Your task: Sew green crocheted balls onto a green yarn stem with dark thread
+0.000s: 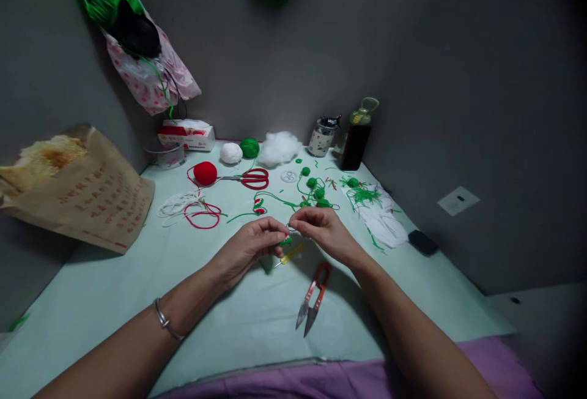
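Near the middle of the table, my left hand (261, 240) pinches a small green crocheted piece (286, 240) with a bit of red and white on it. Just to its right, my right hand (321, 227) is closed on something thin and dark at the fingertips, too small to make out. The fingertips of both hands nearly meet. A yellow-handled hook (292, 254) lies beneath the hands, beside some green yarn (266, 264). Red thread snips (316, 295) rest below them, blades toward me. Behind my left hand are small red-and-green pieces (259, 205).
Red-handled scissors (254, 178), a red yarn ball (205, 173), white stuffing (279, 149) and green balls (312, 183) lie farther back. A paper bag (105, 197) stands left. Yarn scraps (367, 196), a bottle (358, 142) and a dark object (422, 243) are at right.
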Tool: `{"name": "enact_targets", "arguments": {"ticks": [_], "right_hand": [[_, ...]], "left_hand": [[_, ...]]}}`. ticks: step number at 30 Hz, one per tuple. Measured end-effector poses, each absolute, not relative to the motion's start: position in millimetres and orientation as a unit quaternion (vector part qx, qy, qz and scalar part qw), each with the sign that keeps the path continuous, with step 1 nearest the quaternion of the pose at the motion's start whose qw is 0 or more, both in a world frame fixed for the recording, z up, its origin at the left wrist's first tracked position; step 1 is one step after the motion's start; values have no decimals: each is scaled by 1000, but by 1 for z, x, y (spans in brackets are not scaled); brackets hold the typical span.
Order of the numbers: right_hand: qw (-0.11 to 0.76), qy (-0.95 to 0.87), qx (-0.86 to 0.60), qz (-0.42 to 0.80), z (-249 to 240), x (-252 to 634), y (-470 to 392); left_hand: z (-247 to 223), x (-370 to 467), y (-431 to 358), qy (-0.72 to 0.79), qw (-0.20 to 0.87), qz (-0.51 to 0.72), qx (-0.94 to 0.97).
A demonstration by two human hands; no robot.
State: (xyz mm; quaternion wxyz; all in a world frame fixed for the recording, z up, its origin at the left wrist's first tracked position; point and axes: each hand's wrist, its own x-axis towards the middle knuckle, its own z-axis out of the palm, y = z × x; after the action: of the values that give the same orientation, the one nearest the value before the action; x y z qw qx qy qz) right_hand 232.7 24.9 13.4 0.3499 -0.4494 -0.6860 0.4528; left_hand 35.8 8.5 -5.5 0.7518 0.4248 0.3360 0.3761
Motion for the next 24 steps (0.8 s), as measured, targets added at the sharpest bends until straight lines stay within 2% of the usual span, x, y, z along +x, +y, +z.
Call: {"name": "enact_targets", "arguments": {"ticks": [20,24], "right_hand": [[358,-675,-453,460,11,232,26],[329,-687,-449,468,16,242,28]], "left_hand": [[-5,37,9,334,751,360,441],[-3,37,10,340,751,359,438]]}}
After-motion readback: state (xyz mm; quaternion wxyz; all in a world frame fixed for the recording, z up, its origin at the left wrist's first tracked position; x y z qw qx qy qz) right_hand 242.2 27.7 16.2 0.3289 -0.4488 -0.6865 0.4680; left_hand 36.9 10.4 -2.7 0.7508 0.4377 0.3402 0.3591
